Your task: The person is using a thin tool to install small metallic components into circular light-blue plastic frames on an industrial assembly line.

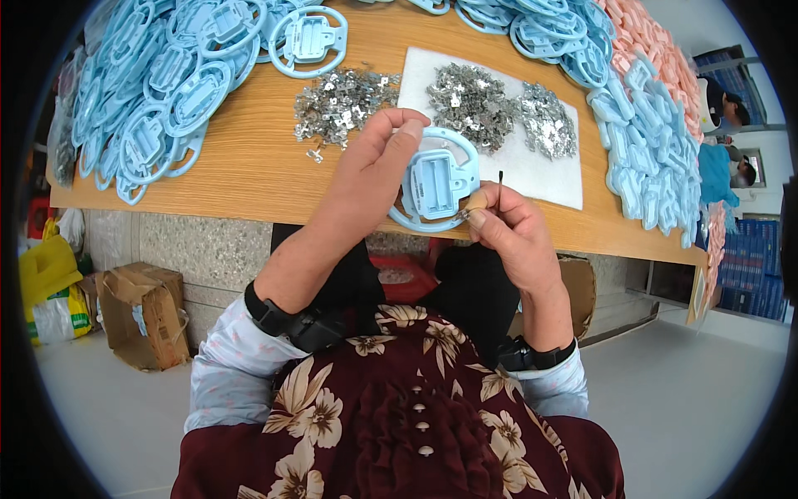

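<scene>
In front of me, over the table's near edge, a light blue plastic steering-wheel-shaped part [431, 185] is raised, its rectangular battery compartment facing up. My left hand [366, 170] is closed on its upper left rim, thumb and fingers pinching near the top. At its lower right rim is my right hand [524, 241], fingers curled. A thin dark rod with a flat tip [500, 180], like a small screwdriver, sticks up from that hand. Small shiny metal pieces [464, 214] show at the fingertips, and a tan cover [477, 201] appears on one finger.
Loose metal clips [337, 104] lie on the wooden table [241, 187]; two more piles sit on a white sheet [544, 187]. Blue wheel parts [170, 75] are heaped left and behind. Blue [652, 158] and pink pieces [644, 41] crowd the right. A cardboard box [145, 316] stands on the floor.
</scene>
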Motion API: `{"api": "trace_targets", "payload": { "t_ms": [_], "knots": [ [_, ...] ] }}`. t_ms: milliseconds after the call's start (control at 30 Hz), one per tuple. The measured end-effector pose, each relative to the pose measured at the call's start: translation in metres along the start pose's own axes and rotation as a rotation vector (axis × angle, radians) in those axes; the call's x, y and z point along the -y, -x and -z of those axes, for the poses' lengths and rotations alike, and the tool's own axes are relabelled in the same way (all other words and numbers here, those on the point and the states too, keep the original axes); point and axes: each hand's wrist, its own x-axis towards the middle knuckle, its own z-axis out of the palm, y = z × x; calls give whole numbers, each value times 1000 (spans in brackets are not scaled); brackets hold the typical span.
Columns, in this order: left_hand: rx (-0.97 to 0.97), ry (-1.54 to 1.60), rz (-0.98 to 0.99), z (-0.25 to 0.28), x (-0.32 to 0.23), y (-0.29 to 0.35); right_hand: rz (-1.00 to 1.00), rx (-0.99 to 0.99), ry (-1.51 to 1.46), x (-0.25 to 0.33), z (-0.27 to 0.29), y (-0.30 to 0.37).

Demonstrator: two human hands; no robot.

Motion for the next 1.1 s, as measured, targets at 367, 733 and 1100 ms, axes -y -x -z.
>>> {"api": "trace_targets", "payload": {
  "t_ms": [367, 733, 1100],
  "knots": [
    [132, 46, 46, 13, 10, 12, 22, -107, -32, -2, 4, 4],
    [160, 75, 66, 13, 17, 12, 23, -183, -34, -4, 4, 6],
    [141, 8, 94, 11, 7, 6, 94, -170, 91, 5, -1, 1]
  ]
}}
